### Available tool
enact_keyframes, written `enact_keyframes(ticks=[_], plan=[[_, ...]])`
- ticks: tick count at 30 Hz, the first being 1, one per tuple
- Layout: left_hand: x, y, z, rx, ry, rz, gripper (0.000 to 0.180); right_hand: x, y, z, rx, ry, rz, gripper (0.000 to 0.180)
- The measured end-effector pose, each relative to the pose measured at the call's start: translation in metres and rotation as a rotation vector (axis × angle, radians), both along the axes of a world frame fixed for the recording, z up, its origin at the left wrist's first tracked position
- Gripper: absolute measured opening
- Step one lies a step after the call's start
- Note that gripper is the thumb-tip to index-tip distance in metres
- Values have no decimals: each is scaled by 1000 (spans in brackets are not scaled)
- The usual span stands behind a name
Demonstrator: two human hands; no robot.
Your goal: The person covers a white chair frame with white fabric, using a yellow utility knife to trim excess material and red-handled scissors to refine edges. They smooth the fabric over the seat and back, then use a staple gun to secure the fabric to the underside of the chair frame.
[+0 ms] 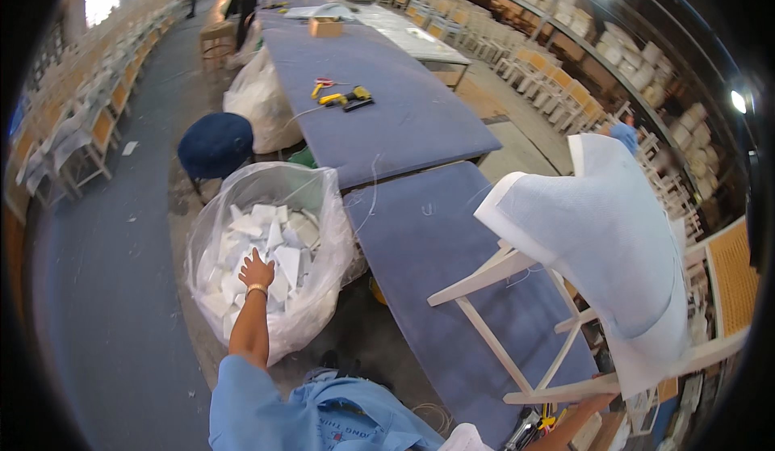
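Observation:
My left hand (257, 270), with a band at its wrist, reaches over a large clear plastic bag (323, 289) full of white foam offcuts (289, 264). Its fingers are spread and nothing shows in them. Whether it touches the offcuts I cannot tell. At the lower right, my right forearm (575, 420) runs toward a pale wooden chair (494, 344), which lies tipped on the padded blue table (420, 322). Behind the chair my right hand is hidden. White foam padding (589, 225) with light bluish fabric is draped over the chair's seat and hangs down.
A yellow and black staple gun (355, 99) and a red-handled tool (324, 83) lie on the farther blue table (379, 136). Left of it stands a dark blue round stool (215, 146). Several tools (529, 427) rest by my right arm. Chair rows (105, 120) line both sides.

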State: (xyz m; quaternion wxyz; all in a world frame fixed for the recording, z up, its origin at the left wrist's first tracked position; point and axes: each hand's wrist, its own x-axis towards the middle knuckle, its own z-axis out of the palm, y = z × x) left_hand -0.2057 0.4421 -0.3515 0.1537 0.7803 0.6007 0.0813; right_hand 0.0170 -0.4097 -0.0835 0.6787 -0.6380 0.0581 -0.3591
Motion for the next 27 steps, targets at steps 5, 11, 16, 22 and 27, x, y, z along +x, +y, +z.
enact_keyframes(ticks=[5,11,16,22,27], plan=[[75,-93,117,-407,-1259,-338,38,-14,5,-2,-48,-145,87,54],[20,-174,412,-212,-2030,-1037,43,-14,-2,-5,-7,-136,127,53],[-6,-192,504,203,-2772,-1419,53,11,-31,-18,194,-60,-115,47],[-23,-210,518,180,-2716,-1588,48,16,-63,-37,178,53,-45,51],[-24,-225,525,145,-2674,-1701,45,17,-62,-52,169,38,2,50]])
